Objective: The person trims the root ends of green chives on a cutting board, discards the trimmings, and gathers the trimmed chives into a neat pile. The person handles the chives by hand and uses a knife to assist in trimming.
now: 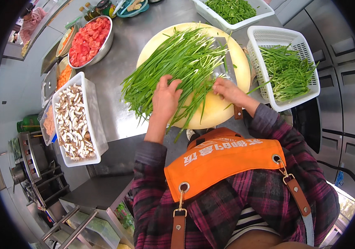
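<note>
A large heap of green chives (177, 65) with pale stem ends lies across a round yellow cutting board (221, 112). My left hand (166, 96) rests on the near side of the heap, its fingers spread over the leaves. At the heap's right side, my right hand (227, 90) has its fingertips pinched together on some stems. A cleaver lies on the board's right part; its wide blade (231, 67) is partly under the chives, and its wooden handle (238, 112) points towards me beneath my right wrist.
Right stands a white plastic basket (277, 101) of chives; beyond it, a white tub (227, 26) holds cut greens. Left are a steel bowl (110, 40) of diced tomatoes and a white bin (98, 137) of sliced mushrooms. A person (32, 23) is at the far upper left.
</note>
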{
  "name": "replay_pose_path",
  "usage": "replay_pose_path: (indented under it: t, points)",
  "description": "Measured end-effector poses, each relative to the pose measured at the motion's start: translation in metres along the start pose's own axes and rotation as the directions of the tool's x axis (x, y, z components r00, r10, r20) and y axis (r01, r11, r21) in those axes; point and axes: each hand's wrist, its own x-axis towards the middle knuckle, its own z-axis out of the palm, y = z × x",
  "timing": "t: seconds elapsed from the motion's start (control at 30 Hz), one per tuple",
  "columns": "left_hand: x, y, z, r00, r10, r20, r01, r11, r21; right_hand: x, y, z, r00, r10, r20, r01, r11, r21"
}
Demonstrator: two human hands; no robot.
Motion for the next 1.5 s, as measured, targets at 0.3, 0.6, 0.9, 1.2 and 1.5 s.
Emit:
replay_pose_path:
  t: [0.3, 0.6, 0.9, 1.2, 1.5]
  points:
    - [-0.079, 0.018, -0.004, 0.951, -0.072, 0.301, 0.051, 0.996, 0.079, -0.002, 0.003, -0.005, 0.998, -0.029, 0.049, 0.038, 0.977, -0.21]
    - [-0.08, 0.007, 0.001, 0.956, -0.208, 0.207, 0.222, 0.974, -0.045, -0.013, -0.008, 0.014, 0.967, 0.103, 0.234, -0.112, 0.993, 0.027]
    - [-0.074, 0.031, -0.012, 0.859, -0.375, 0.348, 0.458, 0.867, -0.197, -0.025, -0.001, 0.063, 0.854, 0.283, 0.437, -0.459, 0.804, 0.377]
    - [-0.077, 0.05, -0.009, 0.961, -0.184, 0.207, 0.254, 0.883, -0.394, -0.021, 0.008, 0.069, 0.879, 0.233, 0.415, -0.457, 0.659, 0.597]
    - [-0.053, 0.041, -0.003, 0.971, -0.073, 0.229, 0.158, 0.912, -0.378, -0.029, 0.003, 0.045, 0.827, 0.232, 0.512, -0.523, 0.653, 0.548]
